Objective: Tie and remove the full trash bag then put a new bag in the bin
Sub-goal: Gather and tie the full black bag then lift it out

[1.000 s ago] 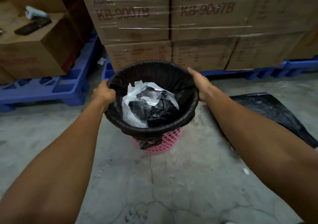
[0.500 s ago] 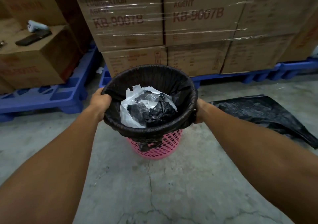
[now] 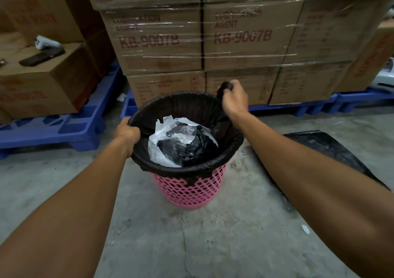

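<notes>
Pink mesh bin (image 3: 189, 190) is standing at centre frame on the concrete floor (image 3: 234, 245), black trash bag (image 3: 183, 107) lining it w/ the edge folded over the rim. Bin's long axis is running vertical, mouth facing up toward the camera. Right hand (image 3: 234, 99), upper centre-right, is clenching a bunched bit of the bag's far-right edge, raised above the rim. Left hand (image 3: 128, 132), centre-left, is curling closed around the bag edge at the near-left rim.

Risks, as I'm reading it: the near edge is clinging tight to the rim, so a hard pull could be tearing thin plastic or tipping the light bin. Loose white and black plastic scraps (image 3: 181, 143) inside could be spilling if the mouth isn't gathered evenly. Spare black bag (image 3: 332, 149) is lying flat on the floor at right, well apart from the bin.
</notes>
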### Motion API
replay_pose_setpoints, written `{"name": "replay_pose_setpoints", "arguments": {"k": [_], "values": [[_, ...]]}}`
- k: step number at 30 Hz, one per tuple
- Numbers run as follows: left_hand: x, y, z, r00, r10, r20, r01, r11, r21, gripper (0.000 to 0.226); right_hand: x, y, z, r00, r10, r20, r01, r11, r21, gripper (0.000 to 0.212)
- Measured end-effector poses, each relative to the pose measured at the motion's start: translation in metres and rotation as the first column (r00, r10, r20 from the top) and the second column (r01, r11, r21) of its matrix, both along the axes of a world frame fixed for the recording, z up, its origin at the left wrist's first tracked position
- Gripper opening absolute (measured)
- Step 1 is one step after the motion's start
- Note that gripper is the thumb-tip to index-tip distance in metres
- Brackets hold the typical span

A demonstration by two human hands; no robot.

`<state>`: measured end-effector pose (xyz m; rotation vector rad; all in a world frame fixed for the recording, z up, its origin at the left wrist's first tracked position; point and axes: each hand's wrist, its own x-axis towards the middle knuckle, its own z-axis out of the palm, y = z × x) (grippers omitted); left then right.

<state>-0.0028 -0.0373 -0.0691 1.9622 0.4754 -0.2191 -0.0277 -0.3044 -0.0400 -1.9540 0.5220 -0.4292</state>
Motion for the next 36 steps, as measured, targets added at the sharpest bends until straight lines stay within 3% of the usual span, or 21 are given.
{"name": "replay_pose_setpoints", "arguments": {"k": [3, 5, 8, 10, 11, 13, 16, 18, 21, 22, 26, 30, 31, 33, 34, 36], "values": [[-0.004, 0.0, 0.002, 1.0, 0.0, 0.005, 0.0, 1.0, -0.016, 0.051, 0.003, 0.019, -0.011, 0.932, 0.316, -0.177, -0.351, 0.909, -0.226, 0.018], [-0.004, 0.001, 0.003, 1.0, 0.002, 0.017, -0.002, 1.0, -0.018, 0.051, -0.001, 0.021, -0.011, 0.854, 0.415, -0.315, -0.477, 0.865, -0.154, 0.017], [-0.005, 0.002, 0.004, 0.999, 0.047, -0.026, -0.051, 0.988, -0.147, 0.041, -0.001, 0.016, -0.01, 0.828, 0.463, -0.316, -0.516, 0.85, -0.107, 0.021], [-0.01, 0.003, 0.009, 0.987, 0.032, -0.16, -0.091, 0.923, -0.374, 0.03, 0.0, 0.012, -0.016, 0.879, 0.375, -0.295, -0.453, 0.85, -0.268, 0.038], [-0.008, 0.007, 0.007, 0.974, 0.041, -0.225, -0.14, 0.884, -0.447, 0.046, 0.0, 0.011, -0.019, 0.911, 0.288, -0.294, -0.392, 0.823, -0.411, 0.049], [-0.001, 0.018, -0.004, 0.934, 0.098, -0.344, -0.272, 0.819, -0.505, 0.067, -0.002, 0.011, -0.028, 0.948, 0.123, -0.292, -0.294, 0.686, -0.666, 0.074], [-0.002, 0.022, -0.012, 0.899, 0.059, -0.433, -0.3, 0.804, -0.513, 0.059, -0.001, 0.014, -0.042, 0.963, -0.073, -0.26, -0.171, 0.581, -0.795, 0.097], [-0.004, 0.018, -0.014, 0.892, 0.048, -0.45, -0.291, 0.822, -0.49, 0.052, 0.003, 0.015, -0.047, 0.948, -0.191, -0.253, -0.084, 0.618, -0.782, 0.087], [-0.002, 0.018, -0.017, 0.884, 0.051, -0.465, -0.297, 0.829, -0.474, 0.054, 0.013, 0.011, -0.041, 0.939, -0.253, -0.233, 0.008, 0.692, -0.722, 0.036], [0.0, 0.019, -0.02, 0.873, 0.06, -0.483, -0.311, 0.833, -0.458, 0.057, 0.016, 0.004, -0.039, 0.94, -0.27, -0.208, 0.063, 0.738, -0.672, 0.028], [0.004, 0.02, -0.025, 0.855, 0.073, -0.513, -0.332, 0.836, -0.436, 0.056, 0.018, -0.016, -0.03, 0.962, -0.256, -0.092, 0.188, 0.872, -0.451, 0.03], [0.007, 0.02, -0.026, 0.865, 0.058, -0.499, -0.313, 0.84, -0.444, 0.054, 0.019, 0.003, -0.028, 0.986, -0.165, 0.015, 0.154, 0.881, -0.448, 0.027], [0.006, 0.02, -0.027, 0.866, 0.062, -0.497, -0.312, 0.842, -0.439, 0.055, 0.019, 0.006, -0.028, 0.983, -0.181, -0.03, 0.148, 0.88, -0.452, 0.041], [0.006, 0.022, -0.03, 0.862, 0.071, -0.502, -0.32, 0.844, -0.43, 0.057, 0.02, 0.008, -0.029, 0.953, -0.147, -0.267, -0.006, 0.867, -0.498, 0.077], [0.006, 0.022, -0.03, 0.861, 0.074, -0.504, -0.321, 0.847, -0.425, 0.058, 0.018, 0.008, -0.031, 0.925, -0.117, -0.362, -0.105, 0.836, -0.538, 0.079], [0.005, 0.021, -0.03, 0.869, 0.086, -0.487, -0.323, 0.844, -0.427, 0.056, 0.015, 0.003, -0.034, 0.926, -0.115, -0.36, -0.144, 0.773, -0.617, 0.047]]}}
